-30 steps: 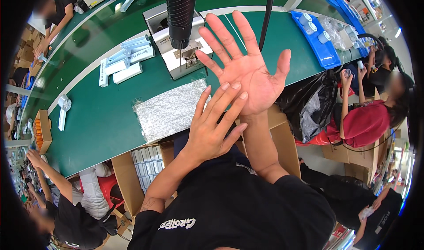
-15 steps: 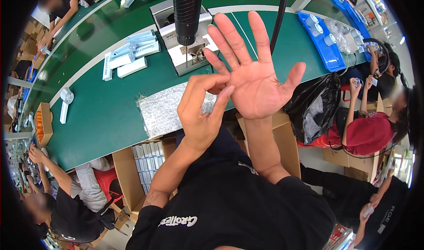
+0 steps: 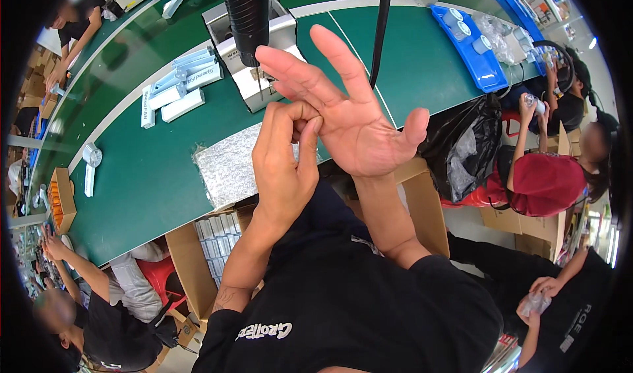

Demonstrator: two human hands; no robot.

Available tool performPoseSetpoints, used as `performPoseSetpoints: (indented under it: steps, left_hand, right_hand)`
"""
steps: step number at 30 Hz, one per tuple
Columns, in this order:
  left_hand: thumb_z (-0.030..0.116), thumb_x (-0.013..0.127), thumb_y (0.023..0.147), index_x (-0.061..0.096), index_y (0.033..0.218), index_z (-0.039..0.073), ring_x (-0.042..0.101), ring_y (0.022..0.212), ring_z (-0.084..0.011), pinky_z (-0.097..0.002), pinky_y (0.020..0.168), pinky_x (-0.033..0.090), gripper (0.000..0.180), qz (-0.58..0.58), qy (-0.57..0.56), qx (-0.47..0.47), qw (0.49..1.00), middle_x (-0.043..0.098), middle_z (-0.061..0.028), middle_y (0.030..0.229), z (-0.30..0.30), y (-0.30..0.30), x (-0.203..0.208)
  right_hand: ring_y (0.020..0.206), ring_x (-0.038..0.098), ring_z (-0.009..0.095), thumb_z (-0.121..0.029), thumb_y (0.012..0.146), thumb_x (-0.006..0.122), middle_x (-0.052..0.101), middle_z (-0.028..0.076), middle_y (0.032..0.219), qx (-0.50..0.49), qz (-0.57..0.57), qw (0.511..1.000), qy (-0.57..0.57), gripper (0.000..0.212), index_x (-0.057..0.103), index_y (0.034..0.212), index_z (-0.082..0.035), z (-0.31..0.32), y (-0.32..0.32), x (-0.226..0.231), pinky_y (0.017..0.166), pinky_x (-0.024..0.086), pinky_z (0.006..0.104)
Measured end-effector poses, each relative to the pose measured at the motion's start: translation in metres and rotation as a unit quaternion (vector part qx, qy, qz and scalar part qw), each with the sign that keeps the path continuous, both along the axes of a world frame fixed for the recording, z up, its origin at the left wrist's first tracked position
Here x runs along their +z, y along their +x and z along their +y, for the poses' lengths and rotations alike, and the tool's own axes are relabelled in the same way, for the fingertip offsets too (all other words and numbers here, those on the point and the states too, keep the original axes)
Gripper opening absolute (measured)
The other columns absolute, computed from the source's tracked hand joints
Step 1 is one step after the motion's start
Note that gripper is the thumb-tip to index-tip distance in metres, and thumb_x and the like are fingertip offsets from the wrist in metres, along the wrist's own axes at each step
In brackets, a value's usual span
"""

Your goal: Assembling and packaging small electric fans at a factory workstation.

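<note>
My left hand [image 3: 283,165] is closed, its thumb and index finger pressed together against the little-finger side of my right palm. Whatever may be between those fingertips is too small or hidden to make out. My right hand [image 3: 359,132] lies palm up and open, index finger and thumb stretched out, the other fingers slightly bent. Just beyond both hands a black electric screwdriver [image 3: 245,20] hangs upright over a silver metal machine [image 3: 247,83]. Beside my left hand, a sheet of bubble wrap [image 3: 227,165] lies on the green table [image 3: 138,195].
Light-blue fan handles [image 3: 183,104] are piled left of the machine; one small handheld fan [image 3: 90,169] lies farther left. A blue tray [image 3: 471,60] holds round white parts at the right. Below the table edge stands a carton [image 3: 188,258] of packed light-blue parts. Co-workers sit on both sides.
Both hands have shifted a little left in the picture. My right hand has tilted and its middle and ring fingers have bent, while my left fingertips stay against it.
</note>
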State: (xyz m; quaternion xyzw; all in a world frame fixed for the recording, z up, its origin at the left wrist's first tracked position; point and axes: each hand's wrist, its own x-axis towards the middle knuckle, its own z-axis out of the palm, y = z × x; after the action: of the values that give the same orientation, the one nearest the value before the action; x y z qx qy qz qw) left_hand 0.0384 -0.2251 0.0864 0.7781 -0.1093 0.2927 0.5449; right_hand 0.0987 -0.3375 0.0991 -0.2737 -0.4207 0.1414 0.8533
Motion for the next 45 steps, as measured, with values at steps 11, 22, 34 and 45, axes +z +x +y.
performPoseSetpoints:
  steps: [11, 22, 34, 45]
  left_hand:
    - [-0.003, 0.057, 0.101, 0.053, 0.103, -0.003, 0.049, 0.074, -0.0195, -0.0318, 0.067, 0.043, 0.005, -0.03, 0.016, 0.003, 0.999, 0.051, -0.0102, 0.09, -0.007, -0.001, -0.013]
    - [-0.006, 0.071, 0.091, 0.059, 0.103, -0.002, 0.059, 0.073, -0.0211, -0.0315, 0.065, 0.05, 0.017, -0.07, 0.002, -0.008, 0.997, 0.059, -0.0126, 0.092, -0.008, 0.0, -0.02]
    - [-0.004, 0.07, 0.093, 0.065, 0.098, -0.004, 0.059, 0.081, -0.0182, -0.0293, 0.076, 0.049, 0.007, -0.018, -0.016, -0.02, 1.0, 0.064, -0.0098, 0.091, -0.014, 0.006, -0.011]
    - [-0.008, 0.066, 0.089, 0.053, 0.101, 0.0, 0.06, 0.075, -0.034, -0.0414, 0.063, 0.049, 0.019, -0.025, 0.091, -0.121, 0.988, 0.054, -0.0169, 0.092, -0.052, -0.002, -0.039]
  right_hand:
    - [0.156, 0.019, 0.05, -0.085, 0.092, 0.036, 0.014, 0.041, 0.165, 0.062, 0.088, 0.988, 0.109, 0.113, 0.004, 0.167, -0.007, -0.001, -0.001, -0.001, 0.125, 0.016, 0.0558]
    - [0.159, -0.004, 0.045, -0.07, 0.1, 0.044, 0.0, 0.029, 0.171, 0.079, 0.213, 0.957, 0.181, 0.099, 0.004, 0.168, -0.01, -0.009, 0.0, 0.007, 0.127, 0.002, 0.0623]
    - [0.156, 0.02, 0.047, -0.082, 0.093, 0.039, 0.025, 0.038, 0.163, 0.001, 0.077, 0.997, 0.002, 0.115, 0.007, 0.166, 0.0, -0.027, -0.005, 0.002, 0.126, 0.017, 0.053]
    - [0.14, 0.051, 0.043, -0.065, 0.101, 0.04, 0.052, 0.037, 0.146, -0.008, 0.155, 0.983, 0.096, 0.092, 0.026, 0.16, 0.004, -0.075, -0.024, -0.027, 0.119, 0.035, 0.0489]
